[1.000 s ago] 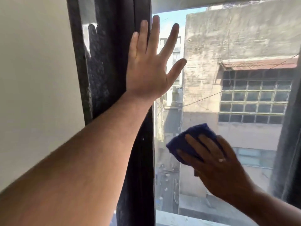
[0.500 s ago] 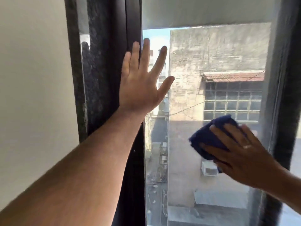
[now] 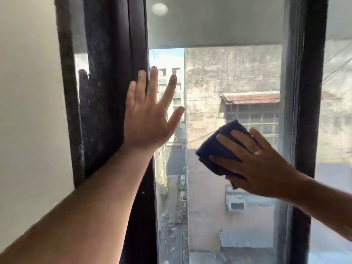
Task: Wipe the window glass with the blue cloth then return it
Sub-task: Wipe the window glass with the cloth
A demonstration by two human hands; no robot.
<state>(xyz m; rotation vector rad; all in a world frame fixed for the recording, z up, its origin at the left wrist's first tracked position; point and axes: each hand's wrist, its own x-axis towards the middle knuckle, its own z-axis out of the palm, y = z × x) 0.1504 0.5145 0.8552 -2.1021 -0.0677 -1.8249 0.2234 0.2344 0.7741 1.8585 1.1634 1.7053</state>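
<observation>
The window glass (image 3: 224,79) fills the middle of the view between two dark frame posts. My right hand (image 3: 261,162) presses a folded blue cloth (image 3: 215,147) flat against the pane at mid height, towards the right side; my fingers cover much of the cloth. My left hand (image 3: 148,119) lies flat with fingers spread, half on the dark left frame post (image 3: 133,54) and half on the glass, holding nothing.
A pale wall (image 3: 28,111) runs down the left. A second dark frame post (image 3: 308,92) stands just right of my right hand, with another pane beyond it. Buildings and an alley show through the glass.
My right hand carried the cloth rightwards and upwards across the pane, then slightly back left. My view shifted, so the left hand sits lower in frame and the right post came into sight.
</observation>
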